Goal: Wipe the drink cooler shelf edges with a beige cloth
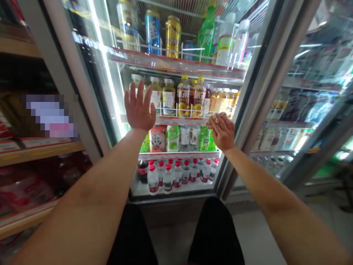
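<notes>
A lit drinks fridge point(176, 198) fills the middle of the view, with a glass door in front of its shelves. My left hand point(140, 110) is raised with fingers spread, palm toward the glass, and seems to lie flat on it. Under the fingers of my right hand point(224, 132) is a crumpled beige cloth point(216, 119), held against the glass near the door's right side. Behind the hands stand iced tea bottles point(184, 96), green cartons point(173, 138) and, lowest, water bottles with red caps point(168, 178).
Cans point(173, 36) and a green bottle point(207, 33) stand on the upper shelf. A metal door frame point(249, 121) runs along the right, with another drinks fridge point(284, 123) beyond. Wooden shelves point(41, 152) with packaged goods are at left. My knees point(216, 228) are close below.
</notes>
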`<action>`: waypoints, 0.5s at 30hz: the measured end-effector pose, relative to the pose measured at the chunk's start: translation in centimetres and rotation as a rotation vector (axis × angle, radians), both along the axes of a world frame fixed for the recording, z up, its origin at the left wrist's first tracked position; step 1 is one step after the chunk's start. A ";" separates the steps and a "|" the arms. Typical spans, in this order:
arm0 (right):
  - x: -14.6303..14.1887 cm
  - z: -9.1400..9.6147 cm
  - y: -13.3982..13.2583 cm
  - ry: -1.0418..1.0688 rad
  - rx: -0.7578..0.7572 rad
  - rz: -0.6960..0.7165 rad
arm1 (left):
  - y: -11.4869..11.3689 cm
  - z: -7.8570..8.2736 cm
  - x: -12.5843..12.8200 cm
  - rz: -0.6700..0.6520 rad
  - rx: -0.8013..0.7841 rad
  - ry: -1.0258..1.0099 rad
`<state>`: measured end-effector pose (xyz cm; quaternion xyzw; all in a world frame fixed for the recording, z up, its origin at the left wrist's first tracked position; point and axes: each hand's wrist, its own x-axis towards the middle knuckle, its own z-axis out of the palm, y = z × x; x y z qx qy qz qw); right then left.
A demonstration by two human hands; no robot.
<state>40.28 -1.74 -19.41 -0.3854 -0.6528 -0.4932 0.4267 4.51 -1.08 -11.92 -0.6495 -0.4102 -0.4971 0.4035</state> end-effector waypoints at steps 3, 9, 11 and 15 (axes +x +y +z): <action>0.9 -0.5 0.0 -0.079 0.007 0.006 | 0.0 -0.1 0.0 0.003 0.006 -0.010; 2.7 -3.4 0.8 -0.101 -0.017 0.046 | 0.0 -0.2 -0.2 0.039 0.037 0.011; 2.4 -3.8 0.9 -0.071 -0.004 0.042 | 0.0 -0.2 -0.3 0.027 0.042 0.008; 1.9 -1.2 0.7 -0.036 0.021 -0.020 | 0.0 0.0 -0.3 0.000 0.068 0.011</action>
